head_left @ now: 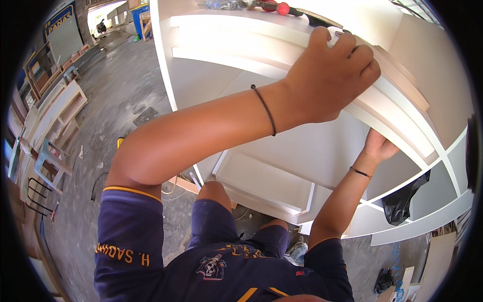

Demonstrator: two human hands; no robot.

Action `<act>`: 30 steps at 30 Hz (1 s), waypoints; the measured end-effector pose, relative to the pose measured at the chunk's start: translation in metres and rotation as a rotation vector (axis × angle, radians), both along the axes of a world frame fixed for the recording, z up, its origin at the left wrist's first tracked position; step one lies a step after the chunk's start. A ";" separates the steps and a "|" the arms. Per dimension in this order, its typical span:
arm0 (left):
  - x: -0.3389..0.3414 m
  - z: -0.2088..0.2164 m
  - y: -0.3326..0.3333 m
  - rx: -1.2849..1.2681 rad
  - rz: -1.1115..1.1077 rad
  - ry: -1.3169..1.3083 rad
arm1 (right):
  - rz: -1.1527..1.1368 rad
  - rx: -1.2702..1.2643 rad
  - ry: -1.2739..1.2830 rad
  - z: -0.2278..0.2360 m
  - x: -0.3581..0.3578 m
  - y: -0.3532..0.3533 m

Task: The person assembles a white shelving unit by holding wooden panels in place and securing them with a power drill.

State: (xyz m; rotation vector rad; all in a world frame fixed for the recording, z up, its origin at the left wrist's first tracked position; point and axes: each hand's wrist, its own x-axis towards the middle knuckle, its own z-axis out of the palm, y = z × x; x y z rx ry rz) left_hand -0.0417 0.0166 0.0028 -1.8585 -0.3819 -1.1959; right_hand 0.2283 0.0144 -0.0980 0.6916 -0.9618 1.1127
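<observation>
My left hand (334, 75) reaches across to the upper part of a white cabinet (241, 60), its fingers curled at the edge of the top ledge. A small pale thing shows by the fingertips, too covered to name. Below it, my right hand (380, 146) reaches up under the cabinet's curved front rail (395, 118); its fingers are hidden behind the rail. Inside the cabinet's lower opening lies a white panel with raised edges (266, 178).
On the cabinet's top ledge lie a red-and-black handled tool (283, 8) and clear plastic (221, 4). A black plastic bag (405, 201) hangs at the right compartments. To the left stand a light-blue stool (50, 163) and a pale wooden shelf unit (65, 108).
</observation>
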 end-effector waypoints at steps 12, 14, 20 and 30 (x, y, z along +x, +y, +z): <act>0.003 -0.001 0.003 0.032 0.005 -0.021 | 0.064 -0.041 0.022 0.005 -0.029 0.001; 0.000 -0.001 0.000 -0.010 0.029 0.004 | 0.073 -0.036 0.033 0.006 -0.031 0.000; 0.002 -0.003 0.002 0.003 0.025 -0.023 | 0.015 0.000 0.015 0.008 -0.010 -0.007; 0.002 -0.002 0.003 0.041 0.039 -0.047 | 0.015 -0.038 0.117 0.004 -0.008 -0.012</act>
